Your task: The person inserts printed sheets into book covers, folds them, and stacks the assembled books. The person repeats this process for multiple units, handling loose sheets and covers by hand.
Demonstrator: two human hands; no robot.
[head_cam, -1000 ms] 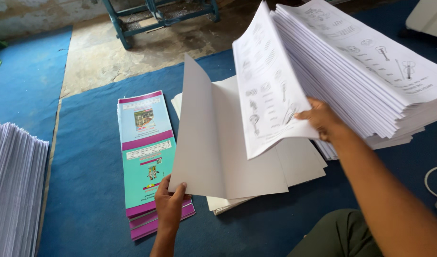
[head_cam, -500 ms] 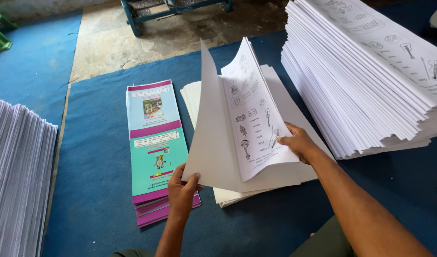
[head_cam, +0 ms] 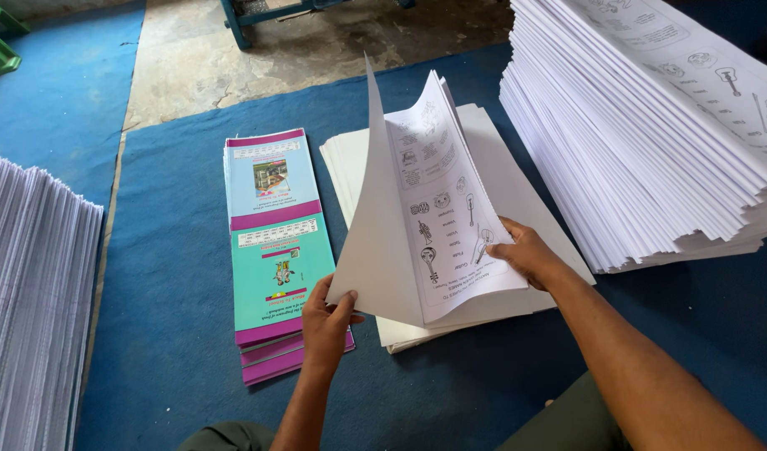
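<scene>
The left hand (head_cam: 326, 316) pinches the bottom corner of a blank white cover sheet (head_cam: 375, 242), thumb on top and fingers under, and holds it lifted nearly upright; the right hand (head_cam: 525, 250) lies flat with fingers together, not clamped on anything, pressing a printed page (head_cam: 442, 217) of small line drawings down against the low pile of white sheets (head_cam: 517, 192) beneath it. That page sits tucked inside the raised sheet, on the pile in the middle of the blue mat (head_cam: 174, 250). Both forearms reach in from the bottom edge, the left almost straight up the frame, the right slanting in from the lower right with the wrist slightly bent. Judging by the piles, the work looks far from over: only a thin stack of coloured booklets (head_cam: 275, 250) lies just left of the pile, while a tall stack of printed pages (head_cam: 650, 142) rises to the right and another tall paper stack (head_cam: 32, 301) stands at the far left, both seemingly unused
</scene>
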